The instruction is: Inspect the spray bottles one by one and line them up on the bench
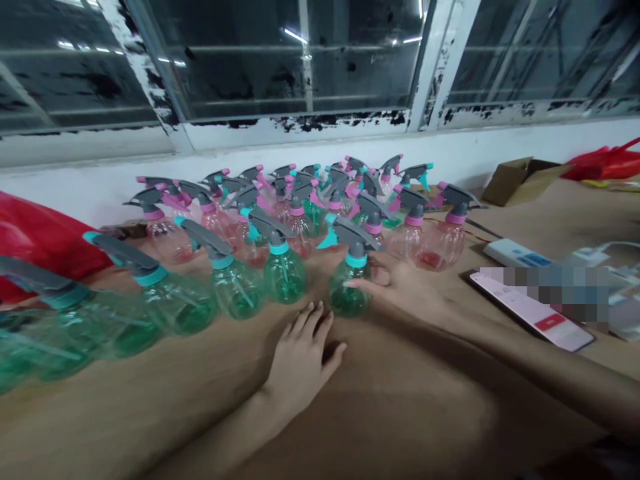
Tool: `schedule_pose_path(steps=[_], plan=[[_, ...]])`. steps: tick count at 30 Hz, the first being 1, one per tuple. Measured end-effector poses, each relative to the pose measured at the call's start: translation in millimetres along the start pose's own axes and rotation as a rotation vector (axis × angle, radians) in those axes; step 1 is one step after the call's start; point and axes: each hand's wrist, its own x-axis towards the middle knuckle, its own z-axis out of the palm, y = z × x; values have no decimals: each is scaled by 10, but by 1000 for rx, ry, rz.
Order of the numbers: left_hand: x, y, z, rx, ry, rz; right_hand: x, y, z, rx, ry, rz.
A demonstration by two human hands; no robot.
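Note:
My right hand [395,287] grips a green spray bottle [349,293] low on its round body, thumb in front and fingers behind. The bottle stands upright on the table [380,407], with a teal collar and a grey trigger head. My left hand [303,353] lies with fingers spread on the tabletop, holding nothing. Just beyond its fingertips stands another green spray bottle [285,277]. More green bottles form a row to the left, among them one green spray bottle [237,293] with its teal-tipped nozzle pointing left.
Behind stand several pink spray bottles [440,243] mixed with green ones, near the windowed wall [300,133]. A phone [533,310] and a white device [517,253] lie at right. An open cardboard box [520,180] and red bags [43,233] sit at the sides.

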Motion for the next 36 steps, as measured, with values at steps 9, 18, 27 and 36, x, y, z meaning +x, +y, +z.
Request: schedule_pose_path(steps=[9,18,27,36], plan=[[-19,-9,17,8,26,9,464,-1,315,-23,29,-35],[-27,-22,17,39,-24,-4,570,-3,341,35,7,-27],[-49,-71,21,0,-5,1,204,223,-199,173,186,23],[44,41,-17,-80,64,-30,402,354,-264,-92,196,137]])
